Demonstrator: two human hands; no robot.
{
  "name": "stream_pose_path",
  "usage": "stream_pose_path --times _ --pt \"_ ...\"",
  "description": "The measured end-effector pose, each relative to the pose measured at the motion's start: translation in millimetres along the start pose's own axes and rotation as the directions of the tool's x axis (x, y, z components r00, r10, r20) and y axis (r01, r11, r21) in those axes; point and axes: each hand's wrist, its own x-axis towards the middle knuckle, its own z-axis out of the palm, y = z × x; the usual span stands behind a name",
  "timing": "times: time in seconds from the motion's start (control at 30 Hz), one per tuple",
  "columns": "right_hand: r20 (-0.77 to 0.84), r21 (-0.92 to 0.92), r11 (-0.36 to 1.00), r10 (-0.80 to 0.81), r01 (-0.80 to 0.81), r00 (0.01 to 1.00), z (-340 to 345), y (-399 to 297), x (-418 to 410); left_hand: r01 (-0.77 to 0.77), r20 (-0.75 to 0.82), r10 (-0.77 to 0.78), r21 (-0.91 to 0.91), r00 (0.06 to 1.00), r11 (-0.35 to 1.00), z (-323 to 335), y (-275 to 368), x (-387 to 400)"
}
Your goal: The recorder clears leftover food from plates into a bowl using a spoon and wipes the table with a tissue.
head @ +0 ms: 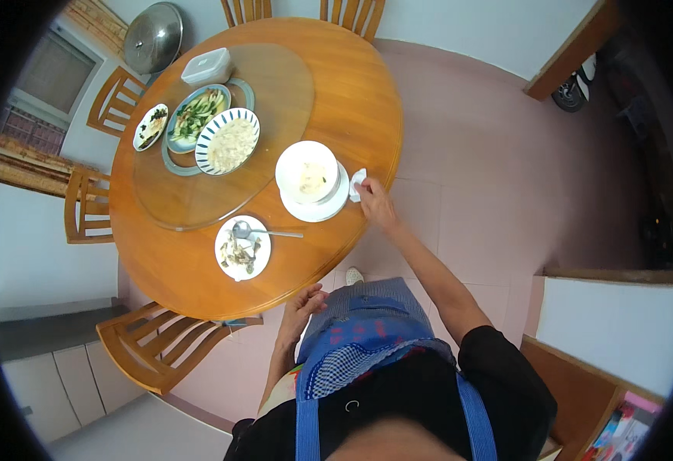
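My right hand [375, 201] holds a crumpled white tissue [357, 184] at the right edge of the round wooden table [353, 98]. Just left of it, a white bowl [299, 161] with some pale food left inside sits on a white plate [319, 213]. My left hand [302, 311] hangs beside the table's near edge, fingers loosely bent, holding nothing. Nearest to it on the table is a small white plate [260, 262] of food scraps, with a metal spoon [276, 233] lying across it.
A glass turntable [281, 86] carries a striped bowl [199, 151] of pale food, a dish of greens [201, 115], a small oval dish [160, 112] and a lidded plastic box [206, 66]. Wooden chairs [152, 346] surround the table. A large metal lid [153, 37] stands behind.
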Motion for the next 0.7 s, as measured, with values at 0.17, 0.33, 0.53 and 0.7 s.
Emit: stream_pose_path --times 0.17,0.33,0.53,0.7 --pt "0.059 0.201 0.964 0.165 -0.174 0.984 -12.6 -2.4 19.0 0.044 -0.093 -0.049 -0.055 0.994 0.998 10.2 6.7 17.9" --pt "0.210 0.112 0.993 -0.053 0.030 0.976 -5.7 14.3 25.3 0.054 -0.227 -0.074 -0.092 0.971 0.994 33.5 7.6 36.4" --pt "0.468 0.235 0.968 -0.189 0.085 0.863 2.8 37.7 43.0 -0.083 -0.509 -0.092 -0.311 0.856 0.947 65.9 1.8 56.4" --pt "0.535 0.162 0.987 -0.092 0.005 0.840 4.7 45.4 56.2 -0.297 -0.671 -0.041 -0.381 0.740 0.876 84.2 18.0 82.8"
